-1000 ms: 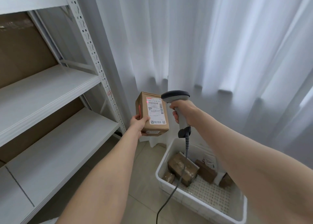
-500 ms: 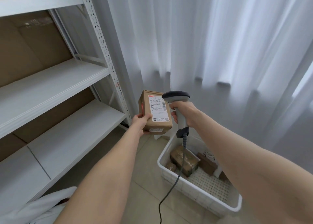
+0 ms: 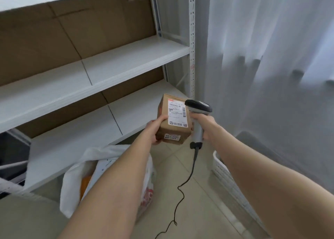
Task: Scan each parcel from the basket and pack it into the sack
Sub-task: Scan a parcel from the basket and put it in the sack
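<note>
My left hand [image 3: 155, 130] grips a small brown cardboard parcel [image 3: 173, 120] by its left side, with the white shipping label facing up. Close on its right, my right hand [image 3: 205, 126] holds the grey handheld scanner [image 3: 197, 108] by its handle, the dark head pointing at the label. The scanner's black cable [image 3: 182, 190] trails down to the floor. Below my left forearm the white sack [image 3: 77, 177] stands open on the floor, with something orange inside. Only the rim of the white basket [image 3: 226, 173] shows at the right, beside my right forearm.
A white metal shelving unit [image 3: 108, 65] with brown cardboard backing fills the left and centre. White curtains [image 3: 271, 58] hang on the right. Beige floor tiles [image 3: 189, 211] lie between the sack and the basket.
The view has swung left and down, bringing the sack into sight and pushing the basket to the right edge. Both hands keep the parcel and scanner together. The scanner's red light on the label is gone.
</note>
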Demonstrator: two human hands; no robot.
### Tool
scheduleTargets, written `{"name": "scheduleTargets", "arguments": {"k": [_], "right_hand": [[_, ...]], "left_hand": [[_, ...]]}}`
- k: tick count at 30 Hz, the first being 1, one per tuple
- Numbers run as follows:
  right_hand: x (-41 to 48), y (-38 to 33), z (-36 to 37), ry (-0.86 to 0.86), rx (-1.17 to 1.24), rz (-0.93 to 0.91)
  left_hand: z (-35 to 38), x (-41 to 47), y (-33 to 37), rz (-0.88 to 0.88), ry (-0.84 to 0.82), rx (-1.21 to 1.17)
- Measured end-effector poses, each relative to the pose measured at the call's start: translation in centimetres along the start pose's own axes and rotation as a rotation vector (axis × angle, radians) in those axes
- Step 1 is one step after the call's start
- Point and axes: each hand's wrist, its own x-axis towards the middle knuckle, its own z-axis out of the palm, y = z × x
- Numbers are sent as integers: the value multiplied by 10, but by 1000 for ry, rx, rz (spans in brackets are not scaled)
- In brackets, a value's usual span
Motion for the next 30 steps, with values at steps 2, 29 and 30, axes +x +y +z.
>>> {"name": "scheduleTargets", "arguments": {"k": [2,29,30], "right_hand": [[-4,17,43,-70,-26,37],[137,331,385,-112,-342,386],[145,337,387,-119,-348,381]], "left_hand": [[-50,-2,-11,-16,44,-10],[-431,226,-251,-296,521,-412],[-434,239,-255,-269,543,-412]]}}
